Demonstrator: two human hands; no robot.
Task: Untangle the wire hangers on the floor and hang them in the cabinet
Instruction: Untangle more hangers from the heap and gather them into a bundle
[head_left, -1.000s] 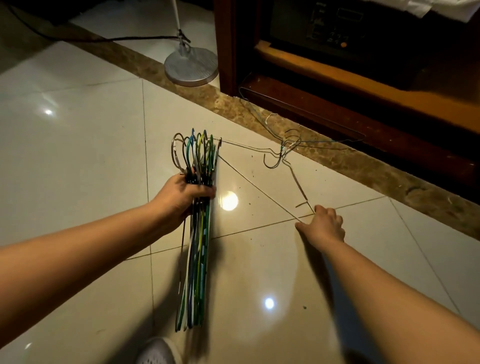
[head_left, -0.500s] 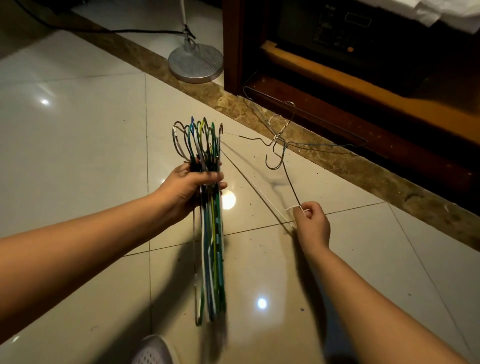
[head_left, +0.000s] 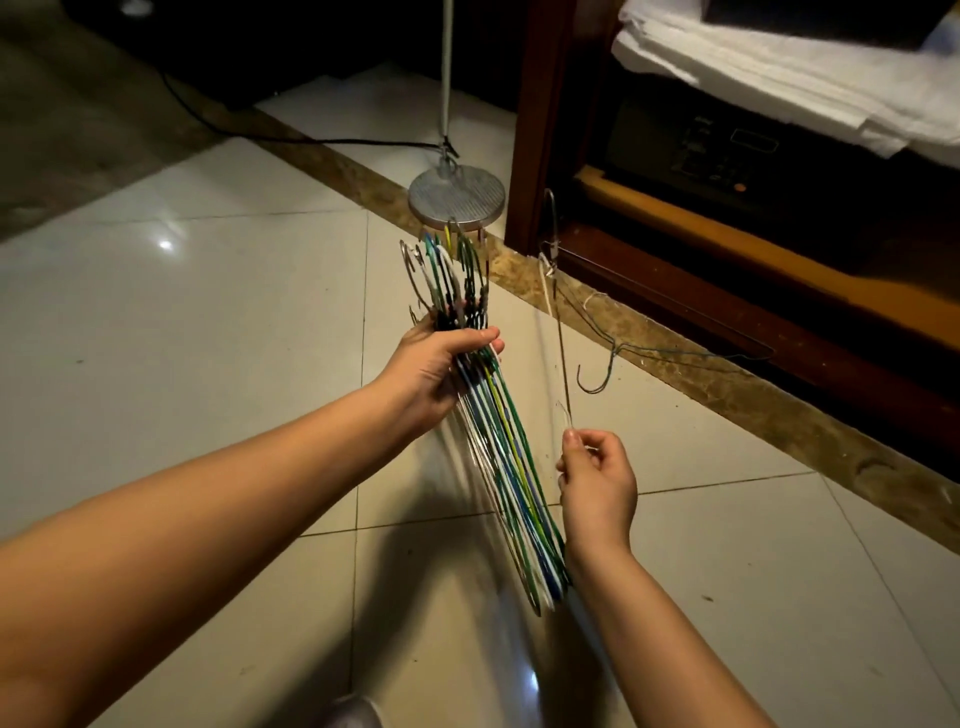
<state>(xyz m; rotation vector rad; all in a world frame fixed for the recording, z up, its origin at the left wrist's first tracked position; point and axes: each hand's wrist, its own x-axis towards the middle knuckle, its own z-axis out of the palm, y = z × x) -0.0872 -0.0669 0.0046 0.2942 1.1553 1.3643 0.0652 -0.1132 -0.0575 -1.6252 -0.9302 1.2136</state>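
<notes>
My left hand (head_left: 441, 364) grips a bundle of several wire hangers (head_left: 511, 467), green, blue, white and yellow, by their necks, hooks up and bodies slanting down to the right. My right hand (head_left: 597, 480) pinches the corner of a bare grey wire hanger (head_left: 561, 332) lifted off the tiles; its hook reaches up beside the cabinet post. A dark hanger (head_left: 613, 358) with its hook down stays tangled with the lifted one, and its body lies along the cabinet base. The wooden cabinet (head_left: 535, 130) stands open at the upper right.
A floor lamp's round metal base (head_left: 456, 196) and pole stand just left of the cabinet post, with a black cable (head_left: 311, 139) trailing left. Inside the cabinet are a dark safe (head_left: 717, 150) and folded white linen (head_left: 779, 67). My shoe tip (head_left: 353, 714) shows at the bottom.
My right hand has raised the grey hanger from the floor, swinging it upright toward the cabinet, dragging the dark hanger with it. The left hand lifted its bundle higher, and the view rose.
</notes>
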